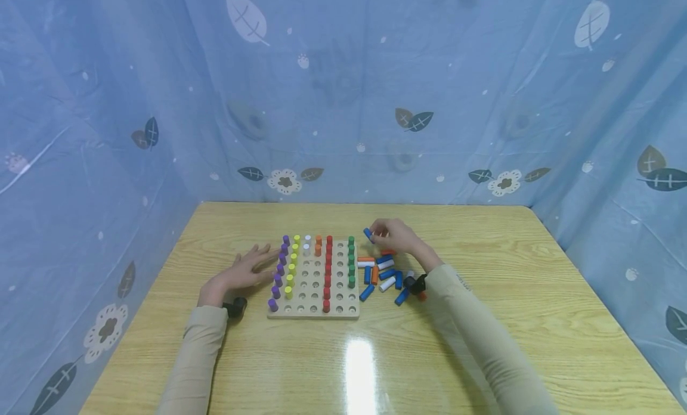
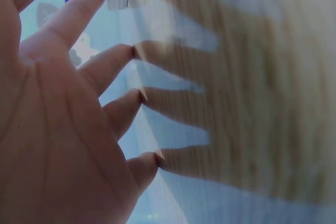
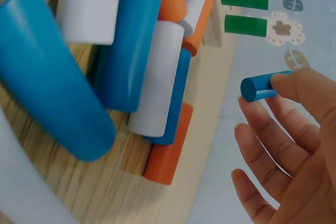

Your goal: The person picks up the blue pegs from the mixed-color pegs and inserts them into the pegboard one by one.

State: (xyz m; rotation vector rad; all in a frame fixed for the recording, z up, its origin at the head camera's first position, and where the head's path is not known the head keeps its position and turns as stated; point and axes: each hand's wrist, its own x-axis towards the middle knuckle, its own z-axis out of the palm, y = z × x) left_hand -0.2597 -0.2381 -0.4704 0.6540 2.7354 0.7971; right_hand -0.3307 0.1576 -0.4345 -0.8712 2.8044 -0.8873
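A blue peg [image 1: 368,234] is pinched between thumb and fingertips of my right hand [image 1: 397,236], just off the far right corner of the wooden pegboard [image 1: 313,314]. In the right wrist view the peg [image 3: 257,86] lies across the fingers, one round end facing the camera. My left hand [image 1: 244,272] rests on the table at the board's left edge, fingers spread, fingertips down. Purple pegs [image 1: 278,280] and red pegs [image 1: 327,281] fill whole columns. Yellow pegs [image 1: 290,280] and green pegs [image 1: 351,271] stand in part-filled columns, with two white and two orange pegs at the back.
Loose blue, white and orange pegs [image 1: 387,274] lie in a pile right of the board, partly under the right wrist. A wrist camera [image 1: 236,308] sits on the left wrist. Blue patterned curtain [image 1: 349,93] hangs behind and beside the wooden table [image 1: 257,367].
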